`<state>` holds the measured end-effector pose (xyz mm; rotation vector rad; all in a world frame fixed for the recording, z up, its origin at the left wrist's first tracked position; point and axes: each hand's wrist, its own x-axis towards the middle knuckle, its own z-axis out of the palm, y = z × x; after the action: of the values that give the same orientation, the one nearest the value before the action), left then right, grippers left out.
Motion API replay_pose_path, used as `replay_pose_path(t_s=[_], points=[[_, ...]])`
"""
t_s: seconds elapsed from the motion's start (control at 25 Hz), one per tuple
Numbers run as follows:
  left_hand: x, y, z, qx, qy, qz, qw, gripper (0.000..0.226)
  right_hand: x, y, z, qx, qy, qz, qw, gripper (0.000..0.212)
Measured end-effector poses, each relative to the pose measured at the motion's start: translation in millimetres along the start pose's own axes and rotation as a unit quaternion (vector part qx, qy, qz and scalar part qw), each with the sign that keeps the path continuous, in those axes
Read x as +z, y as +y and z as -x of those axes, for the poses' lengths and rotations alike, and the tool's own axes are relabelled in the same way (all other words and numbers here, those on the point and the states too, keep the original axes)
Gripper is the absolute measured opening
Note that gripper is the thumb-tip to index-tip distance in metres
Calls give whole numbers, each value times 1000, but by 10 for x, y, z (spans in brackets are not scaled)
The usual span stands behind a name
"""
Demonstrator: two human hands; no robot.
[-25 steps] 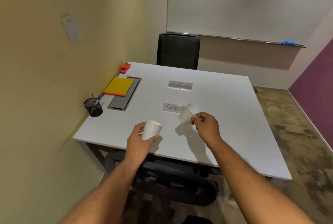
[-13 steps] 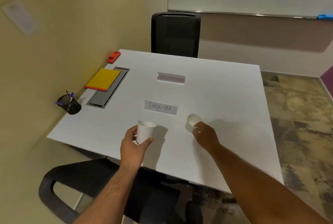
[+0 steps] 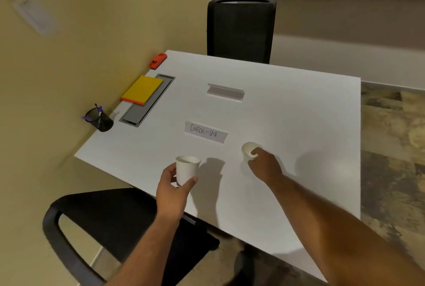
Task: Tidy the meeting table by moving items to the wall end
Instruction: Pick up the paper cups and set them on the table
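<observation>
My left hand grips a white paper cup upright, near the front edge of the white table. My right hand holds a second white paper cup by its rim, tilted toward me and low over the tabletop. Whether that cup touches the table I cannot tell. A "CHECK-IN" paper label lies just beyond both cups. An empty clear sign holder lies farther back.
Along the yellow wall side sit a black pen cup, a yellow notepad partly on a grey cable hatch, and a red stapler. One black chair stands at the far end, another below my left arm.
The view swung down and left. My right hand lowered its tilted cup toward the tabletop and to the right of the label. My left hand kept its cup upright.
</observation>
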<state>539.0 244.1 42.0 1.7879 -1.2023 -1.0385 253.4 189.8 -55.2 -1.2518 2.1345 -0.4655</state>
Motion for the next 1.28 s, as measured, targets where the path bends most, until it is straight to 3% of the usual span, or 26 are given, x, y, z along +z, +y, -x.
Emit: replay_pose_path(t_s=[0.36, 0.6, 0.8, 1.04, 1.28], points=[[154, -13, 735, 30, -11, -22, 999, 64, -361, 228, 650, -45, -20, -31, 998, 26], [524, -121, 1538, 2, -7, 6, 1000, 64, -707, 479, 1381, -146, -62, -68, 985, 18], [1016, -100, 1965, -9, -6, 14, 1000, 65, -1054, 644, 1727, -211, -113, -76, 968, 25], [1742, 107, 2164, -13, -8, 31, 999, 65, -1570, 994, 1637, -283, -169, -24, 944, 43], [2700, 508, 2111, -22, -6, 49, 999, 61, -2154, 1541, 855, -323, -176, 10, 930, 15]])
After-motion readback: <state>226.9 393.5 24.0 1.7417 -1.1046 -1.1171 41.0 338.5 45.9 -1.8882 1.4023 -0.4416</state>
